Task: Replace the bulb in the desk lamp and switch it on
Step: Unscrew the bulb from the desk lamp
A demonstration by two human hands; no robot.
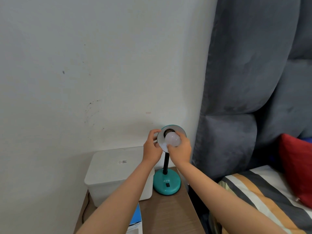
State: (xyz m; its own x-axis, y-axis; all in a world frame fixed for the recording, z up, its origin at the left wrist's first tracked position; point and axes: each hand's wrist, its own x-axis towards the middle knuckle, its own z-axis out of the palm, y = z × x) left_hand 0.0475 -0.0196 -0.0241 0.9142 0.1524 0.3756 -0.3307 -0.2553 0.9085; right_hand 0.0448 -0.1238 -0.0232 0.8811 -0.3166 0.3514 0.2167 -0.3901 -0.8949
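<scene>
Head view: my right hand point(179, 149) is closed round the bulb point(172, 140) at the socket inside the shade point(181, 130), my left hand point(152, 147) grips the shade rim loosely; misaligned threads could jam, or the lamp point(166, 183) tip off the desk point(168, 211).

Your right hand point(179, 152) grips the white bulb point(172, 139) at the teal lamp's socket point(167, 132), your left hand point(152, 147) holding the shade rim point(159, 138) just beside it.

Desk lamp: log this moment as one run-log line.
step: bulb at shade socket | left hand: steadying shade rim | right hand: gripping bulb | bulb: unlit | base switch: untouched
</scene>
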